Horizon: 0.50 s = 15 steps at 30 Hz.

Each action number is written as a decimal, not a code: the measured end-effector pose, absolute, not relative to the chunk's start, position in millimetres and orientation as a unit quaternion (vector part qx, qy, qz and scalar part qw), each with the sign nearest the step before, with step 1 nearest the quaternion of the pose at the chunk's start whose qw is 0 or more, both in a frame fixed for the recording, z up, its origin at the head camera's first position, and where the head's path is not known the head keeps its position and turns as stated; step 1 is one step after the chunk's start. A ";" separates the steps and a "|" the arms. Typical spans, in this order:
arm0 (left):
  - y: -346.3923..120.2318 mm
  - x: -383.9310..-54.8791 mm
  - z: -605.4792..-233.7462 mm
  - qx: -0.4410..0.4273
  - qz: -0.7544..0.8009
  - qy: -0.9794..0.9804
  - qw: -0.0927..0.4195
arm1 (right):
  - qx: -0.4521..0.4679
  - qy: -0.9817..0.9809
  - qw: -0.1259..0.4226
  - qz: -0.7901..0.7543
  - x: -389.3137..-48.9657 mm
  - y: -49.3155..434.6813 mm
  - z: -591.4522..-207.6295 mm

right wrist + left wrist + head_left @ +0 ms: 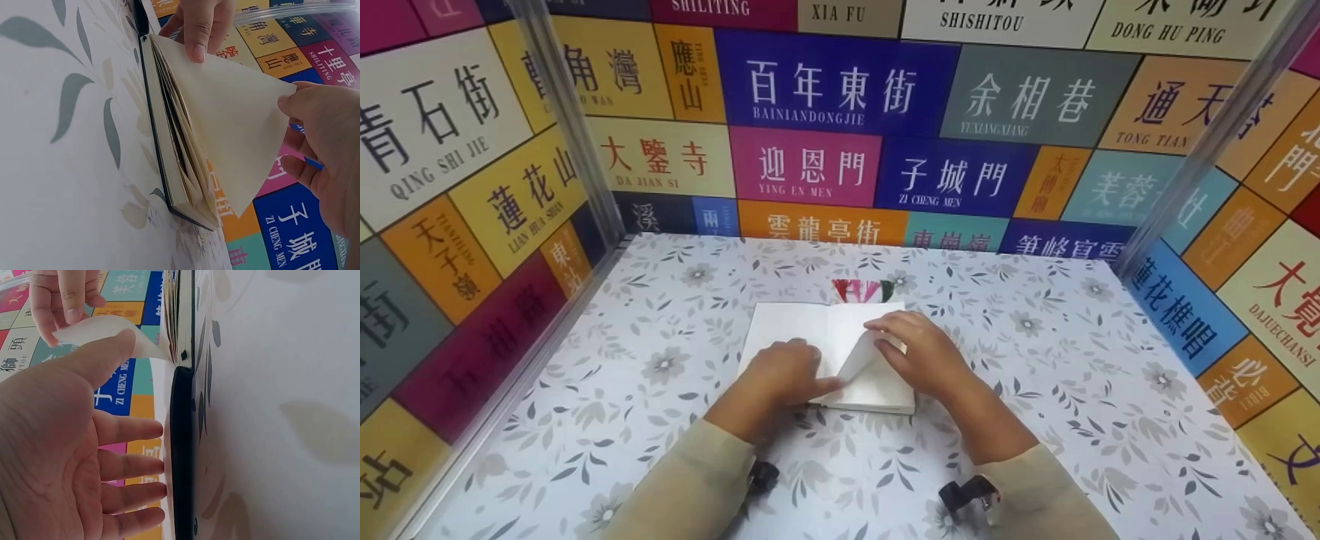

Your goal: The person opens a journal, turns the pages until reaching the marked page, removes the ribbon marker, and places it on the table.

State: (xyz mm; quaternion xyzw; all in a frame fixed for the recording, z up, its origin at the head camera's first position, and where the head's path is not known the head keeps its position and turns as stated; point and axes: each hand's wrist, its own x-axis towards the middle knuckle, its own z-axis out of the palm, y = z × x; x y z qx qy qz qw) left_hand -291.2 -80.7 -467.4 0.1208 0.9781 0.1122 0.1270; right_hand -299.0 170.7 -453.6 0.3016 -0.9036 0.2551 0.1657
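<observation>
The open book (791, 322) lies on the patterned tabletop (660, 300), one page (861, 356) raised at a slant. The right hand (922, 352) has its grip closed to a pinch near that page's corner, presumably to lift it singly; the left hand (784, 371), fingers straight, grasps nothing, likely steadying the facing side. Coloured tassels (862, 290) fan out beyond the far edge.

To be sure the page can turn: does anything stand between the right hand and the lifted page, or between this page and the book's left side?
Nothing separates the right hand from the lifted page, which it pinches. The left hand, over the book's left side, may block the page's way.
</observation>
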 end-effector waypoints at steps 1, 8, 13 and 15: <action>-80.7 -291.1 -467.8 0.117 0.118 0.978 0.125 | 0.296 -0.906 0.160 0.257 -299.4 171.2 -453.8; -80.2 -291.5 -471.3 0.076 0.155 0.979 0.112 | 0.290 -0.912 0.134 0.258 -302.2 174.9 -455.0; -80.0 -292.8 -472.4 0.072 0.162 0.979 0.097 | 0.301 -0.913 0.089 0.259 -303.5 178.0 -456.0; -79.8 -293.2 -471.9 0.072 0.168 0.979 0.088 | 0.301 -0.915 0.060 0.261 -304.1 179.9 -456.2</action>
